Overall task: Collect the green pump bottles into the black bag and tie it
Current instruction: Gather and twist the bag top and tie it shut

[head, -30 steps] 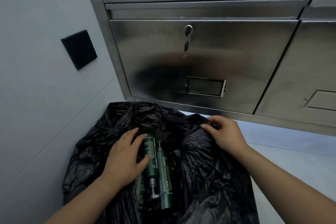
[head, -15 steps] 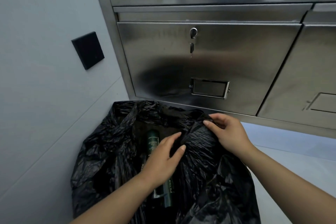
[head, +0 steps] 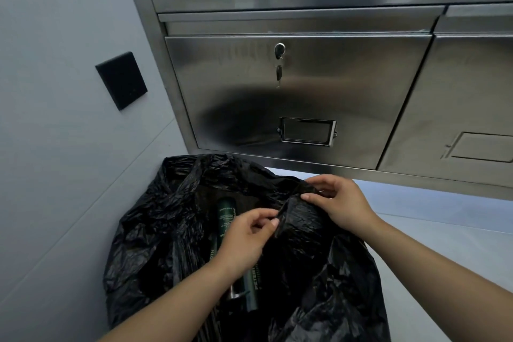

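A crumpled black bag (head: 155, 233) lies open on the pale counter, in the corner by the wall. Inside it lie dark green pump bottles (head: 226, 214), partly hidden under my left hand; a silver pump head (head: 235, 293) shows lower down. My left hand (head: 245, 239) pinches a fold of the bag's right rim between thumb and fingers. My right hand (head: 342, 204) grips the same rim a little farther right, fingers curled over the plastic. Both hands meet over the bag's mouth.
A stainless steel cabinet (head: 302, 86) with a key (head: 279, 72) hanging in its lock and a label holder (head: 307, 130) stands right behind the bag. A black wall plate (head: 121, 80) sits on the grey wall at left. The pale counter (head: 433, 233) runs to the right.
My left hand has left the bottles and moved right to the bag's rim, where it now pinches the plastic beside my right hand. The view has shifted down slightly.
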